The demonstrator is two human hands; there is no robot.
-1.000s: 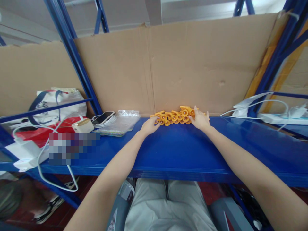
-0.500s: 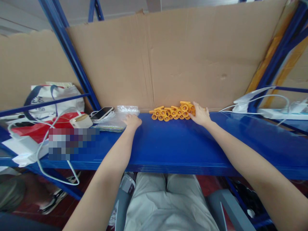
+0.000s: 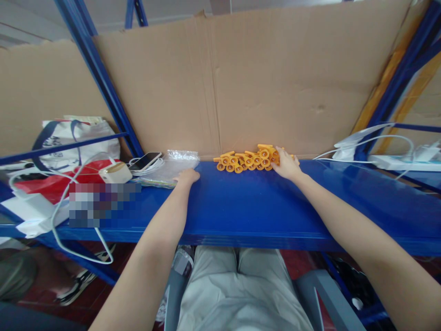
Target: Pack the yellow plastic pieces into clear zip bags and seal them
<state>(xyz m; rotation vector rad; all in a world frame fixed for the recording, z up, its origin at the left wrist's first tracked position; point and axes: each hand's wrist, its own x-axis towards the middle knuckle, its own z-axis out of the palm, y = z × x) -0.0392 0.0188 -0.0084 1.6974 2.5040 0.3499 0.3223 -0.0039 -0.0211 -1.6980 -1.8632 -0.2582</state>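
Cardboard panel (image 3: 292,82) stands as backdrop behind both hands, propped btwn blue steel uprights (image 3: 103,73). Blue shelf top (image 3: 248,207) runs under & btwn them, glossy, bare on near side of R hand.

R hand (image 3: 287,164): thumb & fingers apart, cupped against R end of the heap of yellow plastic pieces (image 3: 244,162). Heap lies just L of R hand, close to foot of cardboard; pieces stacked, round flared ends toward wearer, highest right beside R fingers. Heap sits btwn the 2 hands, nearer R; L hand well clear of it.

L hand (image 3: 188,176): palm down, low, at near R edge of clear plastic bags (image 3: 168,166). Fingertips hard to make out; can't tell if pinching bag or just resting.

L of L hand, past bags: smartphone (image 3: 147,161) w/ coiled white cable (image 3: 149,171), then pale charger block (image 3: 117,173), red bag (image 3: 41,186), white tote (image 3: 96,143) w/ navy handles behind that.

Well R of R hand: white power strip (image 3: 392,163), cables attached.

Below hands, wearer's side: light trousers (image 3: 237,285) btwn grey chair arms (image 3: 324,285). Far L, under shelf level: another person's leg & sneaker (image 3: 74,292).
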